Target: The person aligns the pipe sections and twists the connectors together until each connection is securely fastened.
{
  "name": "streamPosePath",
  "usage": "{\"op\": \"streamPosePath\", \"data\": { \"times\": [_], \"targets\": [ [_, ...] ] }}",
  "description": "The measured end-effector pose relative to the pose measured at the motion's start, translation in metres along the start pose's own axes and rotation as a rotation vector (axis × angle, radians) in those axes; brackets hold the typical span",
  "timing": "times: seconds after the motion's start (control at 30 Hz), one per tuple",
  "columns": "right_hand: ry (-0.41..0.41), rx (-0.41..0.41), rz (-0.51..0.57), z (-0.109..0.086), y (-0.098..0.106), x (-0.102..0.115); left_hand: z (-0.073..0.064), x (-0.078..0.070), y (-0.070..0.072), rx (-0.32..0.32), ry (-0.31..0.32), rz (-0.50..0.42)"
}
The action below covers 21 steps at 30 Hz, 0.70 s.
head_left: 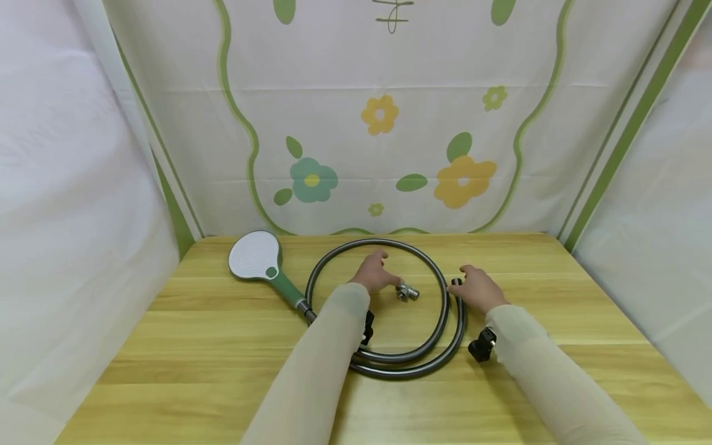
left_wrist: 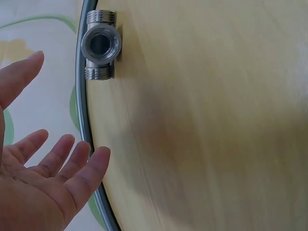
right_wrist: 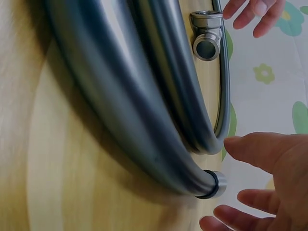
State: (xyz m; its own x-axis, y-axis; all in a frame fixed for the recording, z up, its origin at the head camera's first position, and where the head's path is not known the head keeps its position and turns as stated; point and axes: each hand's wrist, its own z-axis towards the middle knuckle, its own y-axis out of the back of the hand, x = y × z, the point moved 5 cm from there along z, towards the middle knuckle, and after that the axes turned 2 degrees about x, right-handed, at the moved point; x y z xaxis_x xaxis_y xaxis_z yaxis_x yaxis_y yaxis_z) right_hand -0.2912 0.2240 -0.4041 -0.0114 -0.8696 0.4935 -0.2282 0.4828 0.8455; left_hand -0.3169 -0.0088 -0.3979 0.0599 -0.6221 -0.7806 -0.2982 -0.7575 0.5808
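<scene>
A metal T-shaped pipe fitting [head_left: 408, 293] with threaded ends lies on the table inside the loop of a grey shower hose [head_left: 444, 312]. My left hand [head_left: 374, 274] hovers just to its left, thumb and fingers spread. In the left wrist view, a gap shows between the fingers and the fitting [left_wrist: 101, 45]. My right hand [head_left: 481, 289] is beside the hose's free end [right_wrist: 217, 185], which has a metal collar. Its thumb and fingers are spread apart around that end, not closed on it.
A hand shower [head_left: 254, 254] with a white face and green handle [head_left: 286, 288] lies at the left, joined to the hose. The wooden table [head_left: 183, 334] ends at a flower-print cloth [head_left: 345, 123] behind, with white cloth walls at both sides.
</scene>
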Motion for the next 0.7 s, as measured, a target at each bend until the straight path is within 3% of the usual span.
{"op": "streamPosePath", "data": {
  "times": [0.3, 0.53, 0.7],
  "targets": [
    [-0.026, 0.004, -0.007, -0.003, 0.0, 0.001, -0.003, -0.004, -0.012, 0.06, 0.021, 0.027],
    [-0.021, 0.032, 0.074, -0.008, 0.002, -0.001, -0.001, -0.005, -0.017, 0.124, 0.015, 0.078],
    [-0.021, 0.05, 0.105, -0.008, 0.002, -0.004, 0.003, -0.002, -0.021, 0.157, 0.013, 0.061]
  ]
}}
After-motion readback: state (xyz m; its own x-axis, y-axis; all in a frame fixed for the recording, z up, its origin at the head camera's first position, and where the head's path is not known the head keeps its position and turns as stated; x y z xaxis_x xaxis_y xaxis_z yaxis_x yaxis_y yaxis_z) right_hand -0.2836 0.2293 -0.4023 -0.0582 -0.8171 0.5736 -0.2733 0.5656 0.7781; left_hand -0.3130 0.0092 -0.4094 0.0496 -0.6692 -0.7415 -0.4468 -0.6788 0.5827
